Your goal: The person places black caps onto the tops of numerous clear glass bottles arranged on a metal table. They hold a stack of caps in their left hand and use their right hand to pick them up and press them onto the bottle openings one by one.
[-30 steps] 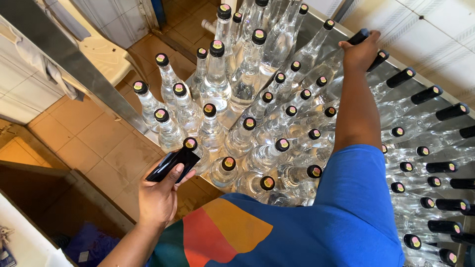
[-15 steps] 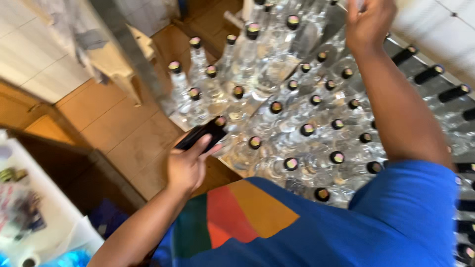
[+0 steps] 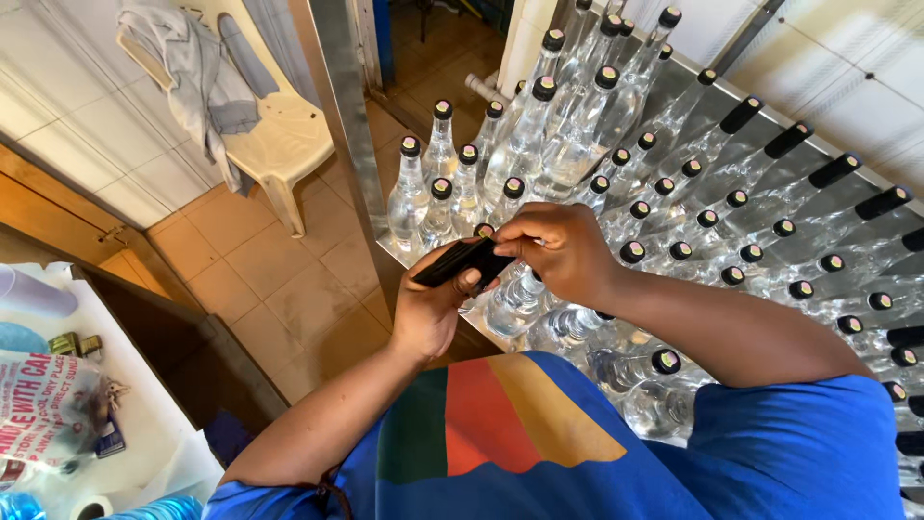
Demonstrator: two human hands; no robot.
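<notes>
My left hand grips a flat stack of black sleeves just above the near bottles. My right hand has its fingertips pinched on the right end of that stack. Both hands hover over a metal table packed with several clear glass bottles with black caps. Some bottles stand at the left; others lie in rows toward the right. My blue shirt with coloured stripes fills the bottom of the view.
A cream plastic chair with a grey cloth draped on it stands on the tiled floor at upper left. At lower left, a white surface holds a printed plastic bag and small items. A dark wooden counter edge runs beside it.
My right hand has come back from the far bottles to the black stack held in my left hand. The view has swung left, showing the chair.
</notes>
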